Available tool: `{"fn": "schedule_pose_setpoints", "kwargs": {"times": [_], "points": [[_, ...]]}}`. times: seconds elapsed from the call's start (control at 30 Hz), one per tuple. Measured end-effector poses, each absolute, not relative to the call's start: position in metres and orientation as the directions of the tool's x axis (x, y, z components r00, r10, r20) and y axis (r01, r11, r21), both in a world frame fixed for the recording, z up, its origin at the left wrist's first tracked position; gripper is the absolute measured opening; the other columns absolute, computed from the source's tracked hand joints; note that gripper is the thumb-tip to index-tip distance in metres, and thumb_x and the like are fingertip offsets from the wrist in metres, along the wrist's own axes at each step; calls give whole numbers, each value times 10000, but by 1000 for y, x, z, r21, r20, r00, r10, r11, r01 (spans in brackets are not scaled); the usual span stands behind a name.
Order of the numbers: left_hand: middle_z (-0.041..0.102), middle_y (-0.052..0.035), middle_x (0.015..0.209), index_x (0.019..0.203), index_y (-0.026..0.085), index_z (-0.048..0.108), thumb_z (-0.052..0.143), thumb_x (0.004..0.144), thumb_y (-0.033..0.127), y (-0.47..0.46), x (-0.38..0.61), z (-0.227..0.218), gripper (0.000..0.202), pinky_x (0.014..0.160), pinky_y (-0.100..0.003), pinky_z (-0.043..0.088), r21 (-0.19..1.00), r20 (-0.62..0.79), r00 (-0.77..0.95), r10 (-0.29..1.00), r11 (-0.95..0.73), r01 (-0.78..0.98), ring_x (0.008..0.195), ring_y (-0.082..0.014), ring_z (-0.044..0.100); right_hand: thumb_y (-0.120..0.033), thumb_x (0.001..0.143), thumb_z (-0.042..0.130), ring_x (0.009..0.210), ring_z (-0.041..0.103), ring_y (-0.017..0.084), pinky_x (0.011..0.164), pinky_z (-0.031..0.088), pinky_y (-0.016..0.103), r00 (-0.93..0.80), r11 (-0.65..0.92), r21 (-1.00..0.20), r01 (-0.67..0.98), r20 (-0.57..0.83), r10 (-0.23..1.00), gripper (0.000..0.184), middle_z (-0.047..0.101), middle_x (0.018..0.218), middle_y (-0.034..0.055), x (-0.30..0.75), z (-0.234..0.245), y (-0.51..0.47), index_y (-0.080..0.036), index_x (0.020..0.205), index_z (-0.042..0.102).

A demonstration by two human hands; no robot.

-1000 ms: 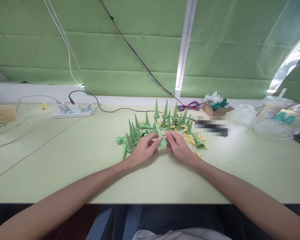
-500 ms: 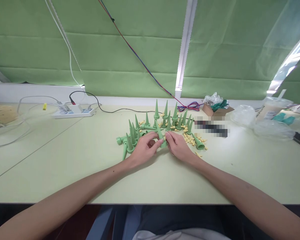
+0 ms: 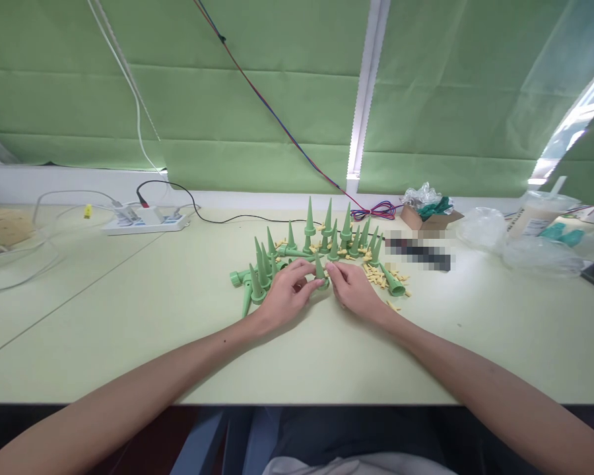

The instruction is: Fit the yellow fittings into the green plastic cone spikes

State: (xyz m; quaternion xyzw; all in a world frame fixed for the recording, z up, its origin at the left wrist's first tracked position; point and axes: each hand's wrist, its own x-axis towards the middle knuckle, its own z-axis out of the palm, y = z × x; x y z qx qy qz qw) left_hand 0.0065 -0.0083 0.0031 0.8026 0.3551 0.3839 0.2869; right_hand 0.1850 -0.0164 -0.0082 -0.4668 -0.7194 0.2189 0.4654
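Note:
My left hand (image 3: 291, 290) is closed around a green plastic cone-shaped spike (image 3: 319, 269), its thumb and fingers at the wide base and the point tilted up. Beside the spike, my right hand (image 3: 352, 287) is pinched with its fingertips close to the spike's side; whatever is in the pinch is too small and covered to name. More green spikes (image 3: 256, 285) stand and lie just past my hands, some stacked on others. Small yellow pieces (image 3: 376, 274) are scattered among them and to the right, near a green spike lying on its side (image 3: 393, 281).
A white power strip (image 3: 148, 223) with plugs sits at the back left. At the back right are a small cardboard box (image 3: 428, 220), plastic bags (image 3: 542, 257) and a drink cup (image 3: 534, 218). A blurred dark object (image 3: 420, 253) lies right of the spikes.
The spike in my left hand has tipped so that its point looks shorter and leans less to the left. My right fingertips have shifted slightly; both arms are nearly still.

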Motion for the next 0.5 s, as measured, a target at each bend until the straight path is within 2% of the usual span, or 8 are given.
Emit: {"fn": "schedule_pose_setpoints", "kwargs": {"times": [0.2, 0.5], "points": [[512, -53, 953, 811, 181, 557, 541, 939, 379, -9, 7, 2, 237, 531, -231, 461, 728, 435, 458, 775, -603, 328, 729, -147, 541, -611, 980, 394, 372, 386, 128, 478, 372, 282, -158, 389, -858, 335, 356, 921, 557, 407, 379, -49, 185, -5, -19, -233, 571, 382], [517, -44, 971, 820, 180, 541, 551, 940, 347, -9, 7, 0, 206, 532, -237, 457, 707, 448, 482, 753, -628, 324, 657, -111, 503, -516, 1007, 398, 308, 391, 108, 467, 391, 271, -212, 332, -912, 242, 284, 935, 600, 410, 325, -50, 186, -6, -19, -232, 480, 357]]}}
